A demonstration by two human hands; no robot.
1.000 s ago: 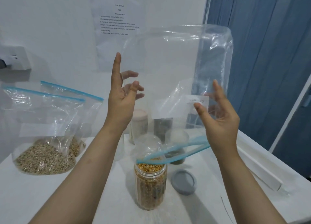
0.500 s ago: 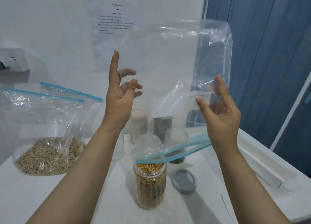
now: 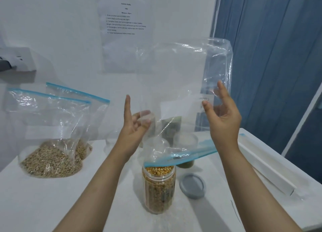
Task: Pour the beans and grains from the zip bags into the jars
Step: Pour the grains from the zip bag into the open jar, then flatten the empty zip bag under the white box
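Fingers: left hand (image 3: 134, 127) pinches the emptied zip bag (image 3: 183, 92) at its left edge, index finger straight up; right hand (image 3: 224, 116) grips its right side, thumb in front. Bag: inverted, blue zip mouth touching the open jar (image 3: 158, 186), which is full of corn. Lid (image 3: 192, 185): just beside. Handling note: keep the mouth centred, shake gently to free stragglers.

A white wall (image 3: 61, 22) is filling the background, with a printed paper sheet (image 3: 126, 33) hanging on it. A blue curtain (image 3: 271, 48) is hanging at the right. A white table (image 3: 43, 197) is stretching across the foreground. Soft, even light is falling over everything.
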